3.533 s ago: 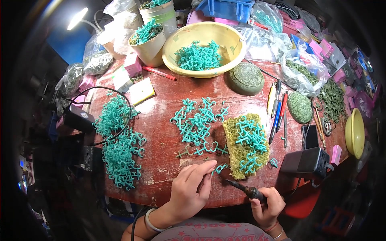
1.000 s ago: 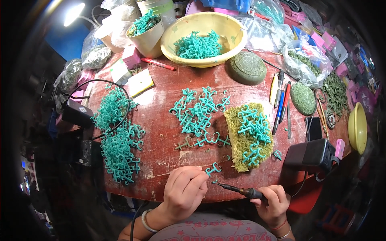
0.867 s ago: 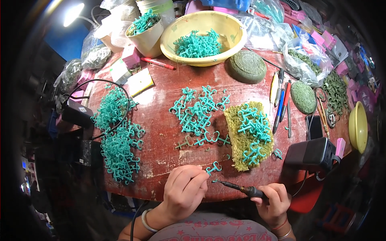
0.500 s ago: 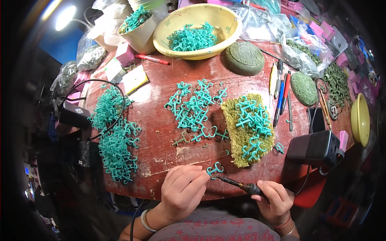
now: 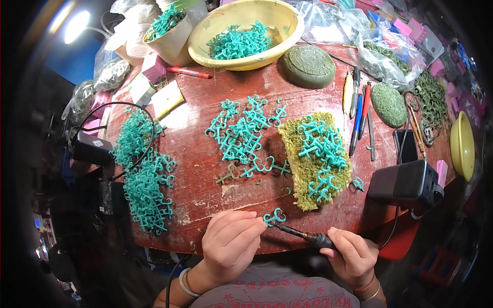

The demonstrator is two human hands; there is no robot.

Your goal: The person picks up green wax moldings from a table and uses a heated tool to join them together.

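Note:
At the front edge of the table my left hand [image 5: 231, 242] pinches a small turquoise hooked piece [image 5: 276, 216] by one end, its curled arms pointing away from me. My right hand [image 5: 354, 254] grips the dark handle of a soldering iron [image 5: 319, 239], whose thin metal tip points left and meets or nearly meets the lower part of the piece. Just beyond my hands, a mossy yellow-green pad [image 5: 303, 192] carries several similar turquoise pieces. More of them lie in a loose pile [image 5: 246, 134] mid-table and in a long heap [image 5: 146, 190] at the left.
A yellow basin [image 5: 226, 60] and a white cup [image 5: 177, 43] at the back hold more turquoise pieces. Round green stone-like blocks [image 5: 308, 66], pens [image 5: 358, 120] and a phone [image 5: 404, 146] lie to the right. A black box [image 5: 400, 185] stands at the right edge; a black cable [image 5: 154, 123] loops over the left heap.
The whole view has shifted slightly, so the table things sit a little higher and further left. Both hands keep their grips, with the iron's tip still at the piece.

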